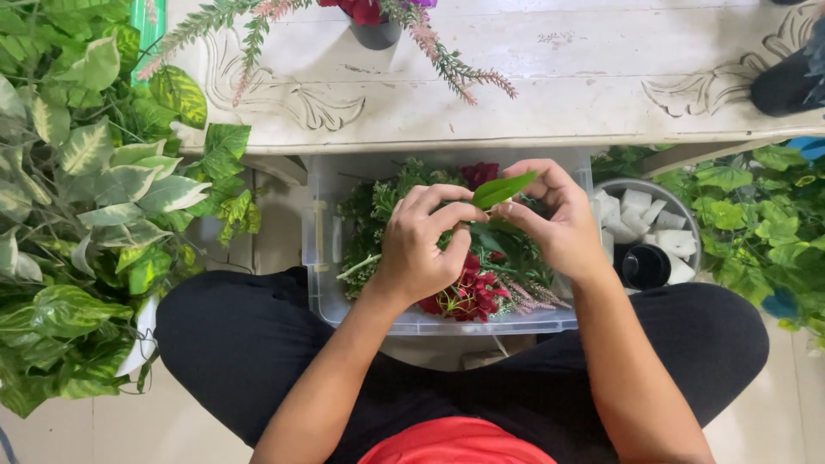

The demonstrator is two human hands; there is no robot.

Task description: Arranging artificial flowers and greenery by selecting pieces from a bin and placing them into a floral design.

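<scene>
A dark pot [375, 34] is carried by the carved white worktop [559, 77]; below its edge, a clear bin [322, 258] is set on the floor [120, 430].

A bin [320, 258] is set before the table [559, 77] (bucket [679, 210] to its right), plants [77, 215] at left.

A whitewashed tabletop [550, 77] with carved scrollwork spans the top, carrying a small dark pot [375, 34] of red blooms and trailing pink-tipped sprigs [455, 64]. Variegated green foliage [86, 198] crowds the left side, and more leafy plants [765, 215] fill the right. Beside them stands a round grey bucket [649, 187] holding white foam blocks [640, 206] and a black cup [646, 266]
</scene>
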